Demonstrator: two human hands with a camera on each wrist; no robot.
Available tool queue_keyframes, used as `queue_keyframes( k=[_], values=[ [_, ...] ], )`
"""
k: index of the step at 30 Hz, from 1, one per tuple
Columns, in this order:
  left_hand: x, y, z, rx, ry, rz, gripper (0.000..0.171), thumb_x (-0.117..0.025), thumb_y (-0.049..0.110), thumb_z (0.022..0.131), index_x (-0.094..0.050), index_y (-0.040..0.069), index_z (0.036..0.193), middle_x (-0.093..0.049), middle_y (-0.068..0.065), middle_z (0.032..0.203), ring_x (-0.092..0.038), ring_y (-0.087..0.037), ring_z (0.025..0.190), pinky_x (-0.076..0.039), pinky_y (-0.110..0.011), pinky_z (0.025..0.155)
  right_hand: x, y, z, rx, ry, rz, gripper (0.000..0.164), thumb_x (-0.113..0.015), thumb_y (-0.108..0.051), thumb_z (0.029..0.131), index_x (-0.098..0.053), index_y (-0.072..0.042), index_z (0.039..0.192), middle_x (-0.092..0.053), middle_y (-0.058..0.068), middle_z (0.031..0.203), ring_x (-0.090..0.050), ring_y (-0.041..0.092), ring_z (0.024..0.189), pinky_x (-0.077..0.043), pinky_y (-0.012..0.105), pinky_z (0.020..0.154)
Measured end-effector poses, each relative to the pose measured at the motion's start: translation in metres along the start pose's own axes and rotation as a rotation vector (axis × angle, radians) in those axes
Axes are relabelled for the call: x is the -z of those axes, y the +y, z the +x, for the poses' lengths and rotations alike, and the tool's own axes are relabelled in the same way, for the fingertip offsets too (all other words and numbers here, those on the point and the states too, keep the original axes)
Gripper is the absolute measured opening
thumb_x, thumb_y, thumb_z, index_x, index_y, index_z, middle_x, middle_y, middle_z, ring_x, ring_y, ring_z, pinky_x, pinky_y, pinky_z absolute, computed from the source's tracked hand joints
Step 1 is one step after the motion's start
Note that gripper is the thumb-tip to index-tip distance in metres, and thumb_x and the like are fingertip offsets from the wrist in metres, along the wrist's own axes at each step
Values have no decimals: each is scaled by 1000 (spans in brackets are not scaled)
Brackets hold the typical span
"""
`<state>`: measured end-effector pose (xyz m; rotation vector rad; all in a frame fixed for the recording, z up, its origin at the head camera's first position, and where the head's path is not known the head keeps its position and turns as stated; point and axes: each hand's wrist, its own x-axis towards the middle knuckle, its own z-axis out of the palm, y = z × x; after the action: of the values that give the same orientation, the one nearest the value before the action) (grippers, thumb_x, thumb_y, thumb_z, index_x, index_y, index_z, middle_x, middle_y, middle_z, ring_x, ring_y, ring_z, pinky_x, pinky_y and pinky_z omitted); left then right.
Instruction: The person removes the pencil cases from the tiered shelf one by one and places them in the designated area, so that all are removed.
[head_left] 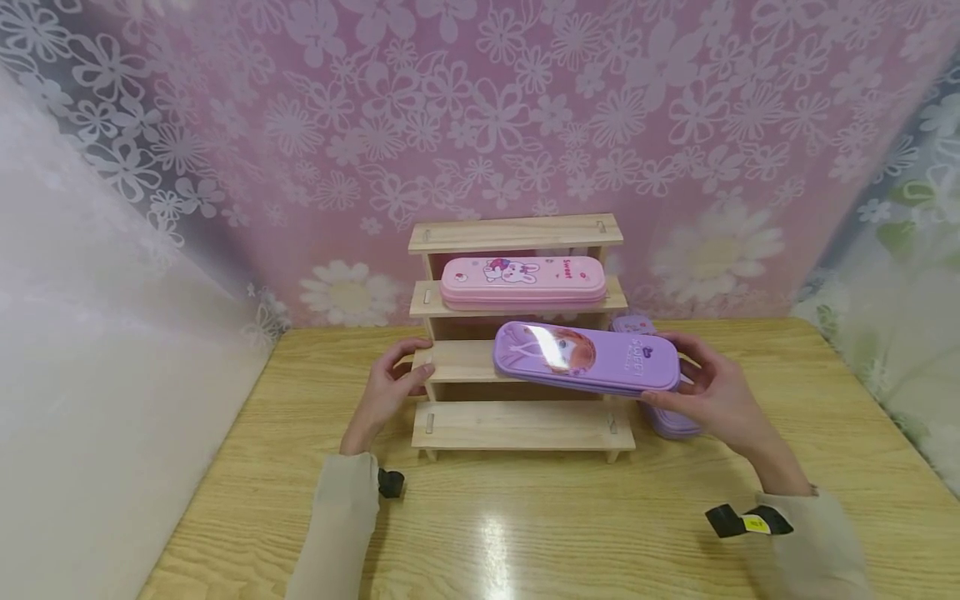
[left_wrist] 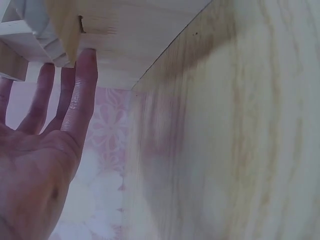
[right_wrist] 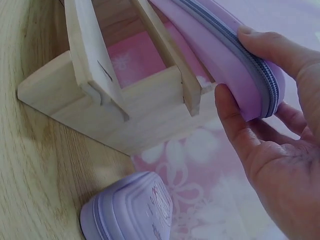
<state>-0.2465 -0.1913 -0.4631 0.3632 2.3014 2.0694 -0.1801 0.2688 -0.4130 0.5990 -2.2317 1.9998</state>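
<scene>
My right hand grips the right end of a purple pencil case with a girl's picture on its lid. In the right wrist view, the thumb lies beside the zipper of the case, with fingers underneath. This case overlaps the second tier from the bottom of a wooden display rack in the head view, its right end sticking out past the rack. My left hand holds the left end of that tier, thumb on top. Its fingers reach the rack's side panel in the left wrist view.
A pink pencil case with a rabbit lies on the tier above. Beside the rack's right side, partly hidden, is another purple pencil case, with a further purple case behind. A wooden table bears everything, against a flowered pink backdrop.
</scene>
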Motion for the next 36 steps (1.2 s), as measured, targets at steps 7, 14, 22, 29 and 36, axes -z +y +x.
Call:
queue_keyframes(
  k=[7, 14, 22, 29, 36],
  values=[
    [-1, -3, -1, -1, 8, 3, 39, -70, 19, 98, -60, 13, 135, -57, -5, 138, -66, -18, 103, -62, -54, 81, 9, -1, -7, -7, 5, 65, 73, -71, 23, 80, -47, -3, 145, -55, -3, 135, -67, 3, 109, -59, 17, 84],
    [-1, -4, -1, -2, 13, 16, 38, -69, 20, 99, -60, 13, 135, -56, -4, 141, -65, -17, 104, -61, -54, 81, 22, 0, -17, -18, 18, 113, 74, -66, 25, 82, -47, -5, 147, -55, -3, 137, -71, 7, 100, -61, 20, 76],
    [0, -3, 0, -6, 5, 25, 40, -69, 21, 99, -59, 13, 137, -55, -5, 141, -65, -17, 102, -62, -51, 80, 38, 2, -30, 18, 45, 168, 74, -61, 31, 82, -47, -4, 146, -56, -2, 139, -72, 9, 99, -61, 22, 78],
    [-1, -2, -1, 7, 1, 26, 39, -69, 21, 99, -59, 14, 136, -54, -4, 145, -65, -17, 104, -61, -51, 81, 48, 3, -39, 60, 74, 247, 75, -55, 36, 80, -47, 0, 145, -59, 1, 138, -72, 10, 103, -61, 22, 81],
    [-1, -1, -1, 7, 5, 24, 38, -68, 19, 99, -59, 13, 136, -55, -4, 144, -65, -16, 103, -61, -53, 81, 60, 4, -48, 117, 95, 357, 73, -49, 38, 82, -45, 5, 147, -58, 5, 137, -72, 14, 106, -61, 25, 83]
  ],
)
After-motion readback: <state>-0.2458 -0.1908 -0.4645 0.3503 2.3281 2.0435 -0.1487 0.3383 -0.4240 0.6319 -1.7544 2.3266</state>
